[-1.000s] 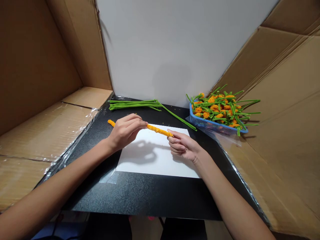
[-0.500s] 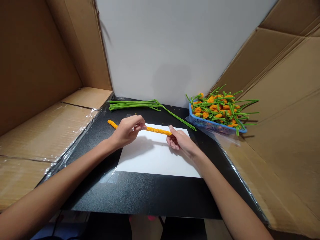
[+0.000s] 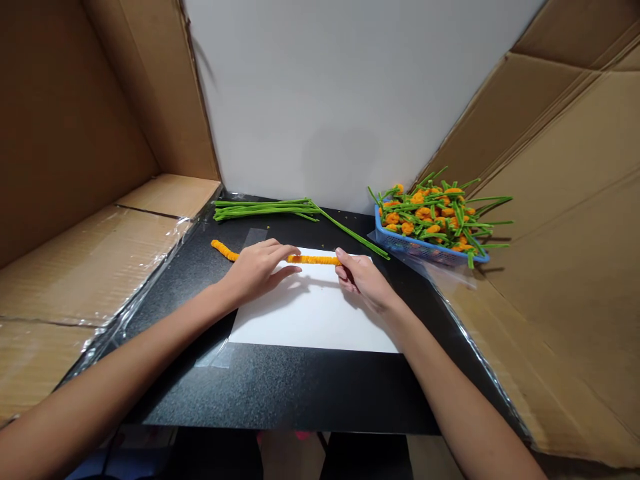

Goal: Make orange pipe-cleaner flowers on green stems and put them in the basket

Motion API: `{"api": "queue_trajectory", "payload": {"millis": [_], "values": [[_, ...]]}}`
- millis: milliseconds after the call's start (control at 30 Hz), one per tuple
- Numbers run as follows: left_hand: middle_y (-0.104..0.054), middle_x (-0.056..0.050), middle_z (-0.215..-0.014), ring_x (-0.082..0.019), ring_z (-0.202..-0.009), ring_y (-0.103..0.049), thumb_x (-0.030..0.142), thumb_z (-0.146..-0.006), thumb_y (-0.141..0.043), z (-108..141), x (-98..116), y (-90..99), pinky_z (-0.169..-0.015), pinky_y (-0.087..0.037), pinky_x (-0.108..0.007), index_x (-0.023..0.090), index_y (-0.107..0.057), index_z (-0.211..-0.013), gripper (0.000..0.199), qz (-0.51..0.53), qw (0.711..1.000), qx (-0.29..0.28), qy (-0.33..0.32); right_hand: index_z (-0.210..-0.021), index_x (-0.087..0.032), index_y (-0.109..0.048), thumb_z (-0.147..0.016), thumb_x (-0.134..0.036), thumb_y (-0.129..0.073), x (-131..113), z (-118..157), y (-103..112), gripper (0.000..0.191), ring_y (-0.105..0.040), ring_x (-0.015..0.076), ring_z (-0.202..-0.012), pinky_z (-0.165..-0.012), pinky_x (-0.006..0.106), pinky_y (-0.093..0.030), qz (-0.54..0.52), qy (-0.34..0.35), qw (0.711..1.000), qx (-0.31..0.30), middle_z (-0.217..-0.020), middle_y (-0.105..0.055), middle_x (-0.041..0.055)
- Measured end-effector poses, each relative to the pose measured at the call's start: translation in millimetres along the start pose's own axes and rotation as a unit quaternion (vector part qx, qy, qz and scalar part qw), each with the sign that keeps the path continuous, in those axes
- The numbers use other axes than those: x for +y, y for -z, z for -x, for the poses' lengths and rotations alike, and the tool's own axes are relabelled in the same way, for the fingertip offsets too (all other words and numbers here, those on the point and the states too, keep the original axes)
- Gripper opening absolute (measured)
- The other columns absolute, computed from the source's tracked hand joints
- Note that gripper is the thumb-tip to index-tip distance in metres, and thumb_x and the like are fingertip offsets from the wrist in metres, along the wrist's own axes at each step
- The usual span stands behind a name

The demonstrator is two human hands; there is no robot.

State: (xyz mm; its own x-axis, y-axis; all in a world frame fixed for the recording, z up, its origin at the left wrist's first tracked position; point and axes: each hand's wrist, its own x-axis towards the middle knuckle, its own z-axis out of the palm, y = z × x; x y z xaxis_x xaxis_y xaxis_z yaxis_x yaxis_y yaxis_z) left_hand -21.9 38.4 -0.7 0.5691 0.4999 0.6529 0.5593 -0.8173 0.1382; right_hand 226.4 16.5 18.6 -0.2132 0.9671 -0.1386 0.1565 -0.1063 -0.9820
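Observation:
A fuzzy orange pipe cleaner (image 3: 316,260), ribbed as if coiled, stretches level above the white sheet of paper (image 3: 315,320). My right hand (image 3: 364,277) pinches its right end between thumb and fingers. At its left part is my left hand (image 3: 263,270), thumb and fingers apart, the fingertips overlapping the orange length without closing round it. Another orange stretch (image 3: 224,250) shows beyond my left hand; whether both belong to one piece is hidden behind that hand.
Green pipe cleaners (image 3: 260,210) lie bundled at the back of the black table (image 3: 280,387), one angled off rightward. A blue basket (image 3: 425,248) at the back right is heaped with orange-and-green pieces. Cardboard walls (image 3: 565,220) flank both sides, with a white wall behind.
My left hand has loosened from a pinch, and its thumb and fingers have parted. The orange length between the hands has become more level. My right hand keeps its hold.

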Motion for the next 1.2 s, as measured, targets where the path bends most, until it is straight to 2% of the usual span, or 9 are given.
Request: {"api": "queue_trajectory", "payload": {"millis": [100, 167, 267, 400, 567, 700, 867, 1000, 1200], "values": [[-0.073, -0.011, -0.107, -0.025, -0.097, -0.065, 0.038, -0.098, -0.057, -2, 5, -0.2, -0.085, -0.053, -0.039, 0.015, -0.065, -0.119, 0.032, -0.011, 1.0, -0.006, 0.018, -0.051, -0.019, -0.045, -0.084, -0.076, -0.054, 2, 1, -3, 0.066, -0.032, 0.0062, -0.04, -0.043, 0.023, -0.021, 0.059, 0.045, 0.997, 0.011, -0.043, -0.04, -0.0032], [-0.072, -0.013, -0.112, -0.025, -0.102, -0.064, 0.037, -0.099, -0.054, -3, 9, -0.3, -0.089, -0.053, -0.041, 0.014, -0.065, -0.12, 0.032, 0.013, 1.0, -0.014, 0.017, -0.051, -0.019, -0.046, -0.087, -0.075, -0.05, 3, 2, -5, 0.067, -0.035, 0.0066, -0.041, -0.045, 0.023, -0.024, 0.091, 0.063, 0.994, 0.007, -0.042, -0.042, -0.0028], [-0.074, -0.011, -0.105, -0.021, -0.092, -0.066, 0.03, -0.102, -0.049, -3, 15, -0.2, -0.081, -0.053, -0.035, 0.014, -0.067, -0.117, 0.028, 0.081, 0.996, -0.038, 0.019, -0.051, -0.019, -0.047, -0.091, -0.071, -0.046, 3, 3, -8, 0.066, -0.036, 0.007, -0.041, -0.047, 0.023, -0.027, 0.117, 0.067, 0.991, -0.004, -0.042, -0.043, -0.0031], [-0.076, -0.006, -0.092, -0.015, -0.075, -0.067, 0.026, -0.1, -0.051, -4, 20, 2.1, -0.067, -0.05, -0.025, 0.016, -0.072, -0.11, 0.025, 0.171, 0.978, -0.087, 0.085, -0.051, -0.019, -0.046, -0.094, -0.066, -0.045, 2, 6, -12, 0.063, -0.035, 0.0068, -0.04, -0.047, 0.023, -0.026, 0.114, 0.047, 0.992, -0.008, -0.041, -0.041, -0.0037], [-0.077, -0.003, -0.082, -0.011, -0.065, -0.065, 0.029, -0.096, -0.056, -8, 20, 6.5, -0.061, -0.048, -0.02, 0.016, -0.077, -0.099, 0.024, 0.264, 0.937, -0.164, 0.161, -0.052, -0.02, -0.041, -0.091, -0.065, -0.051, 0, 8, -17, 0.061, -0.031, 0.0056, -0.038, -0.044, 0.023, -0.02, 0.061, -0.009, 0.998, -0.012, -0.043, -0.035, -0.0058], [-0.076, -0.004, -0.078, -0.011, -0.059, -0.063, 0.033, -0.093, -0.059, -9, 17, 6.9, -0.058, -0.05, -0.02, 0.014, -0.078, -0.099, 0.028, 0.359, 0.882, -0.221, 0.21, -0.053, -0.02, -0.037, -0.092, -0.061, -0.054, -3, 10, -21, 0.058, -0.025, 0.004, -0.04, -0.043, 0.023, -0.016, 0.028, -0.041, 0.999, -0.004, -0.047, -0.032, -0.007], [-0.074, -0.006, -0.074, -0.011, -0.059, -0.064, 0.034, -0.09, -0.064, -8, 16, 5.7, -0.055, -0.049, -0.018, 0.012, -0.078, -0.097, 0.027, 0.431, 0.83, -0.236, 0.263, -0.054, -0.021, -0.036, -0.092, -0.057, -0.056, -8, 13, -23, 0.056, -0.024, 0.004, -0.042, -0.042, 0.022, -0.015, 0.023, -0.04, 0.999, 0.0, -0.048, -0.031, -0.0075], [-0.073, -0.006, -0.071, -0.011, -0.058, -0.063, 0.036, -0.088, -0.066, -10, 14, 6.3, -0.056, -0.051, -0.019, 0.012, -0.078, -0.09, 0.026, 0.473, 0.795, -0.26, 0.277, -0.053, -0.021, -0.035, -0.091, -0.059, -0.056, -9, 15, -24, 0.058, -0.023, 0.0039, -0.042, -0.042, 0.022, -0.014, 0.037, -0.035, 0.999, -0.003, -0.047, -0.031, -0.0076], [-0.073, -0.005, -0.07, -0.009, -0.055, -0.062, 0.032, -0.083, -0.07, -10, 13, 6.8, -0.053, -0.05, -0.018, 0.012, -0.076, -0.085, 0.021, 0.491, 0.776, -0.269, 0.29, -0.055, -0.021, -0.036, -0.086, -0.066, -0.059, -7, 15, -24, 0.059, -0.021, 0.0041, -0.043, -0.043, 0.022, -0.013, 0.037, -0.037, 0.999, -0.012, -0.048, -0.03, -0.0082]]}}
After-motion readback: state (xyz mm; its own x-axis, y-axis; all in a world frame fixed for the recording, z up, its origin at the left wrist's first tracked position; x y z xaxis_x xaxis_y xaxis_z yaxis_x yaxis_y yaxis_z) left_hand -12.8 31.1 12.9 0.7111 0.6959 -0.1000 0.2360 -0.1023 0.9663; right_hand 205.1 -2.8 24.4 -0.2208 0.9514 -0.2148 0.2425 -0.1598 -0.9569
